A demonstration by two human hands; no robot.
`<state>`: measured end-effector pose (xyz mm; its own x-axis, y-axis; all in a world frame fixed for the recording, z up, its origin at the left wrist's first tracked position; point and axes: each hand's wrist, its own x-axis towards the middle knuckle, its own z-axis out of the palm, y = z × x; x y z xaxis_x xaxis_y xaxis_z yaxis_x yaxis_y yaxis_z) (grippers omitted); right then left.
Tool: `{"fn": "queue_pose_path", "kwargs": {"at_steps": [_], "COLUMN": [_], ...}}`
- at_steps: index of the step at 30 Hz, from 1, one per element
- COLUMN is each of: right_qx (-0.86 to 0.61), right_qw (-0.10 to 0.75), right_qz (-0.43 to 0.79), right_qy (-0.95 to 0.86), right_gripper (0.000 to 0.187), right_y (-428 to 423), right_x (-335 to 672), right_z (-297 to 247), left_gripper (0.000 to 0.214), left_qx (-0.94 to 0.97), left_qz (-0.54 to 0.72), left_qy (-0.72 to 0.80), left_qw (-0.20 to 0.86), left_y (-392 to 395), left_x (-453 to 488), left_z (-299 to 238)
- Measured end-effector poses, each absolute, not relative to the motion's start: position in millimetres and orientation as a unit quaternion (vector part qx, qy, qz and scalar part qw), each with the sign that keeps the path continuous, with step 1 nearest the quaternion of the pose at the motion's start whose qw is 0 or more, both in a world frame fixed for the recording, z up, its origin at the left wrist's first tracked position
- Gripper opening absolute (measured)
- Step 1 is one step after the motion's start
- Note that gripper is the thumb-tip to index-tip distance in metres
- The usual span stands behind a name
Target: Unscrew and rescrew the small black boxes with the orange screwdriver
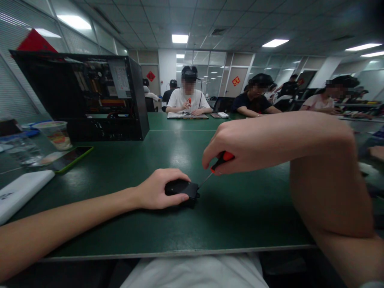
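A small black device, whose exact kind I cannot make out, rests on the green tabletop. My left hand is closed around it, thumb along the near side and fingers over the far side. My right hand grips a screwdriver by its red and black handle. The thin shaft slants down to the left, and its tip meets or lies very close to the device's right end. Whether the tip sits in a screw is too small to tell.
An open black computer case stands at the back left. Left of me are a phone with a green edge, a plastic cup, a clear bottle and a white box. Across the table sits a person in white.
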<state>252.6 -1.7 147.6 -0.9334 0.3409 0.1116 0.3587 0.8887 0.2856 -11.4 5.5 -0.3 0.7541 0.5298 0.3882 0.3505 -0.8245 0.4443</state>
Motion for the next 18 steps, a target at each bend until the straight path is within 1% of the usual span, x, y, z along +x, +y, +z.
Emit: {"fn": "queue_pose_path", "kwargs": {"at_steps": [3,7,10,14,15,18], "right_qx": [-0.162,-0.176,-0.192,-0.187,-0.184,-0.174], "right_qw": [-0.018,-0.011,0.023,0.092,0.098,0.094], "right_qz": [-0.104,-0.127,-0.177,-0.271,-0.281,-0.266], "right_qy": [-0.981,-0.976,-0.965,-0.940,-0.937,-0.944], "right_gripper": [0.015,0.016,0.016,0.013,0.016,0.034], "right_y": [-11,-32,-51,-66,-65,-52], "right_x": [242,241,252,269,272,284], "right_z": [150,144,125,79,66,34], "left_gripper": [0.036,0.035,0.035,0.033,0.034,0.036], "left_qx": [0.919,0.918,0.916,0.904,0.906,0.915], "left_qz": [0.254,0.252,0.250,0.256,0.255,0.247], "left_qy": [0.244,0.247,0.252,0.290,0.285,0.253], "left_qw": [0.176,0.182,0.187,0.180,0.183,0.196], "left_y": [6,7,8,10,10,9], "left_x": [-10,-10,-10,-10,-9,-8], "left_z": [-2,-3,-3,-2,-2,-2]}}
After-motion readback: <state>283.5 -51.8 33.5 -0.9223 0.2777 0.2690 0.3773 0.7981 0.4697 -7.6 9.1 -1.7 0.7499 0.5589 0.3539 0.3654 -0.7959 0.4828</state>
